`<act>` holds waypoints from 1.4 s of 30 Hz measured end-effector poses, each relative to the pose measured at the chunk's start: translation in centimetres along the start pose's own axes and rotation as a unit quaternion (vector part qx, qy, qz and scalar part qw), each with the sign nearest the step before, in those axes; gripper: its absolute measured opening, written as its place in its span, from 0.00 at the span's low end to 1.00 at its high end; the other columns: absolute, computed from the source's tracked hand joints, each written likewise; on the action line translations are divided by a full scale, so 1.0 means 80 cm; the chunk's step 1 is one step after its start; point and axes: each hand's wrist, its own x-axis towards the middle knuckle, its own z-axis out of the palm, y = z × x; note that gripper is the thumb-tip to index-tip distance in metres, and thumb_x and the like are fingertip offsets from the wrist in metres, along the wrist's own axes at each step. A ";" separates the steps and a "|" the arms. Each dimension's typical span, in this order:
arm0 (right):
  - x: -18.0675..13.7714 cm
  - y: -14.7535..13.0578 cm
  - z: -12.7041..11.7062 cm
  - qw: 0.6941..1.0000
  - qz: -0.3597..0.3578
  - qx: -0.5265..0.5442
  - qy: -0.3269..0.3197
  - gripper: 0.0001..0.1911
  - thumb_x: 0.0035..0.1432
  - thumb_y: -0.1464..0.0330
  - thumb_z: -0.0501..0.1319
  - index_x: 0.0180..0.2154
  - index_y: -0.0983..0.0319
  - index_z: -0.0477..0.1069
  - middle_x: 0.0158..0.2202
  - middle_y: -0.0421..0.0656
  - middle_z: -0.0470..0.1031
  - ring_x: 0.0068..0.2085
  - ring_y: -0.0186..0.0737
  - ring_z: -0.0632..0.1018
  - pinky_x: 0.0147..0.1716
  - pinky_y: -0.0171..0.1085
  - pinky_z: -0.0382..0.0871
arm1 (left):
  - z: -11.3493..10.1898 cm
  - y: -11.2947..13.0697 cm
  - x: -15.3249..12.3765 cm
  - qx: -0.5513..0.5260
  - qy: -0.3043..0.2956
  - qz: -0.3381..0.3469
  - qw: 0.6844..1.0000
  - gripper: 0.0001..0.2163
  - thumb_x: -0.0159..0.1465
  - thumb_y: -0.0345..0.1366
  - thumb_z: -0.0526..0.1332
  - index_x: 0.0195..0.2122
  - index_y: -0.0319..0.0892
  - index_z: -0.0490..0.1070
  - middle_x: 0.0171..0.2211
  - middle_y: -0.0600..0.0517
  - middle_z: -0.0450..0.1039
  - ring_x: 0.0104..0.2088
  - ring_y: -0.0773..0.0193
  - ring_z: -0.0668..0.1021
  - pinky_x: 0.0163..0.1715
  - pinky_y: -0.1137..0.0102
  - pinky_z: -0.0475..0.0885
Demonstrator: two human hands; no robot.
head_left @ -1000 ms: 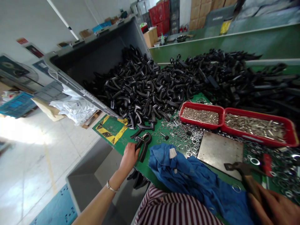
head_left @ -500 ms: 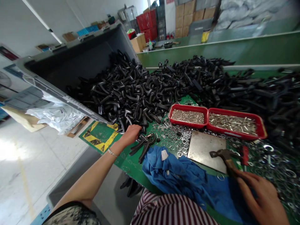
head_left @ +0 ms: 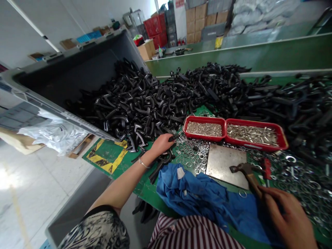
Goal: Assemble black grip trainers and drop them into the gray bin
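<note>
My left hand is closed on a small black part, whose end pokes out past the fingers; the rest of it is hidden. Just below that hand, a black clamp-like piece lies on the green bench. My right hand grips the wooden handle of a hammer. The hammer's head is over the right edge of a flat metal plate. A crumpled blue cloth lies between my two hands, along the bench's near edge.
A big heap of black parts spills from a tipped grey bin. Two red trays hold small metal pins and bits. Loose metal rings surround the plate. A red-handled tool lies right of the hammer.
My left hand has moved right, from the heap's near edge toward the loose rings, and a black part now shows in its fingers. My right hand still holds the hammer in nearly the same place.
</note>
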 end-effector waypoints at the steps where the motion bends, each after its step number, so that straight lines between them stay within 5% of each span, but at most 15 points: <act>1: 0.000 -0.002 0.000 1.000 0.001 0.003 0.000 0.12 0.64 0.61 0.53 0.47 0.54 0.69 0.45 0.48 0.74 0.46 0.56 0.76 0.50 0.55 0.67 | 0.010 0.008 0.006 0.006 -0.012 0.005 1.000 0.06 0.63 0.33 0.59 0.35 0.39 0.76 0.36 0.47 0.77 0.37 0.60 0.78 0.38 0.70 0.69; 5: -0.003 -0.007 -0.001 1.000 0.028 0.007 0.002 0.13 0.66 0.61 0.52 0.48 0.55 0.68 0.46 0.48 0.73 0.47 0.54 0.75 0.51 0.53 0.67 | 0.026 0.029 0.017 -0.010 -0.060 0.053 0.997 0.07 0.63 0.37 0.61 0.34 0.40 0.77 0.33 0.50 0.77 0.33 0.62 0.78 0.35 0.72 0.70; 10: -0.002 -0.003 0.002 0.998 0.062 0.026 0.001 0.13 0.66 0.59 0.52 0.47 0.54 0.70 0.46 0.47 0.73 0.47 0.54 0.75 0.50 0.52 0.68 | 0.004 0.025 0.033 0.086 0.012 0.021 0.996 0.12 0.63 0.30 0.56 0.44 0.38 0.76 0.41 0.46 0.77 0.43 0.58 0.77 0.45 0.67 0.71; 15: -0.002 0.009 0.009 0.996 0.078 0.043 0.015 0.17 0.63 0.54 0.52 0.46 0.54 0.72 0.44 0.46 0.74 0.45 0.54 0.76 0.46 0.53 0.69 | 0.008 0.034 0.024 0.102 -0.070 0.069 0.990 0.15 0.57 0.27 0.60 0.45 0.42 0.77 0.44 0.48 0.77 0.44 0.59 0.78 0.45 0.71 0.71; 23: 0.004 0.007 0.009 0.993 0.112 0.044 0.011 0.17 0.64 0.54 0.52 0.44 0.54 0.73 0.43 0.44 0.75 0.42 0.52 0.77 0.43 0.50 0.70 | -0.009 0.015 0.068 0.221 -0.033 -0.007 0.975 0.11 0.65 0.32 0.55 0.44 0.39 0.76 0.44 0.43 0.77 0.46 0.55 0.78 0.45 0.67 0.71; 34: 0.003 -0.019 0.002 0.994 0.063 0.082 0.036 0.11 0.68 0.66 0.51 0.46 0.57 0.70 0.45 0.47 0.73 0.48 0.46 0.74 0.50 0.46 0.68 | 0.030 0.015 0.076 0.293 -0.055 0.103 0.949 0.14 0.64 0.25 0.50 0.42 0.30 0.74 0.38 0.34 0.73 0.42 0.45 0.78 0.42 0.57 0.70; 37: 0.011 0.004 -0.025 0.997 0.051 0.028 0.049 0.12 0.68 0.67 0.52 0.48 0.58 0.70 0.47 0.48 0.72 0.50 0.46 0.73 0.52 0.47 0.66 | 0.031 0.012 0.078 0.325 -0.063 0.125 0.935 0.15 0.64 0.25 0.48 0.42 0.31 0.73 0.38 0.34 0.74 0.39 0.47 0.78 0.40 0.58 0.70; 42: 0.033 0.101 -0.093 0.986 0.083 -0.105 0.104 0.13 0.64 0.67 0.53 0.46 0.62 0.72 0.43 0.49 0.73 0.45 0.47 0.74 0.48 0.45 0.68 | 0.021 0.011 0.067 0.265 -0.021 0.045 0.963 0.11 0.63 0.33 0.54 0.41 0.35 0.72 0.39 0.37 0.75 0.39 0.46 0.78 0.37 0.61 0.70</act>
